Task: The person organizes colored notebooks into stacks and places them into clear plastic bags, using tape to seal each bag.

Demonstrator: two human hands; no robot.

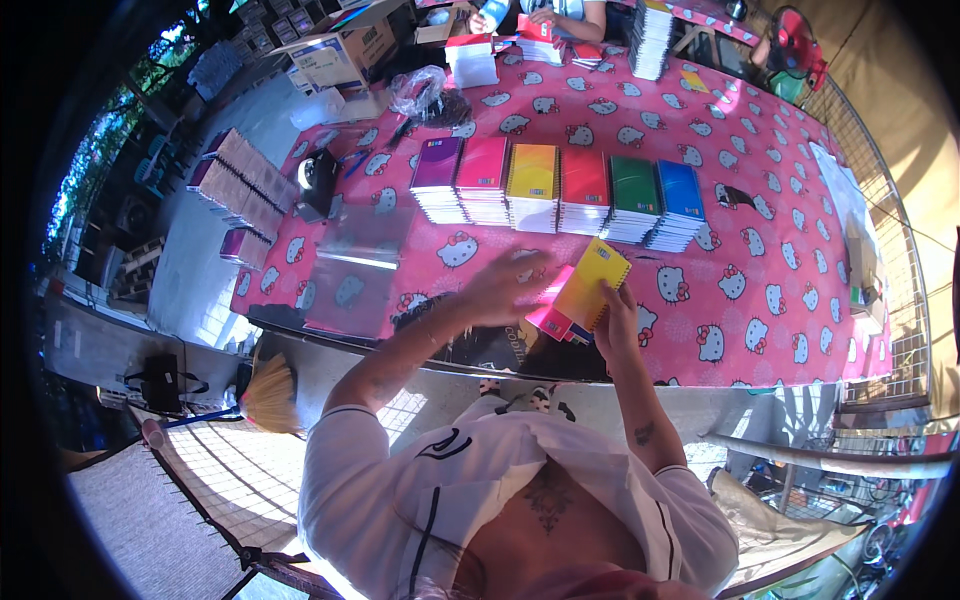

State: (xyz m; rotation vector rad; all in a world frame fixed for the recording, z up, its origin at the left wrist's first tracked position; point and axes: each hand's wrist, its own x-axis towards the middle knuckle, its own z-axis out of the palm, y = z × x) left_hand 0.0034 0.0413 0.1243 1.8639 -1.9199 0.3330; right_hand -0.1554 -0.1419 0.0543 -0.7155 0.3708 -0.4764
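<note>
My right hand (pixel 617 325) grips a small fan of spiral notebooks near the table's front edge. On top is a yellow notebook (pixel 594 284), tilted, with a pink notebook (pixel 550 310) showing beneath it; darker covers peek out lower down. Just left of them is my left hand (pixel 505 285), blurred by motion, its fingers stretched toward the pink one and holding nothing that I can see. Beyond my hands stands a row of notebook stacks: purple (pixel 437 165), pink (pixel 482 165), yellow (pixel 533 172), red (pixel 584 180), green (pixel 634 188) and blue (pixel 681 190).
A pink patterned cloth (pixel 740 320) covers the table. Clear plastic sheets (pixel 355 270) and a black box-shaped object (pixel 316 185) lie left, beside more notebook stacks (pixel 238 185). Across the table, a person's hands (pixel 540 18) handle notebooks. A cardboard box (pixel 345 50) and red fan (pixel 793 45) stand farther back.
</note>
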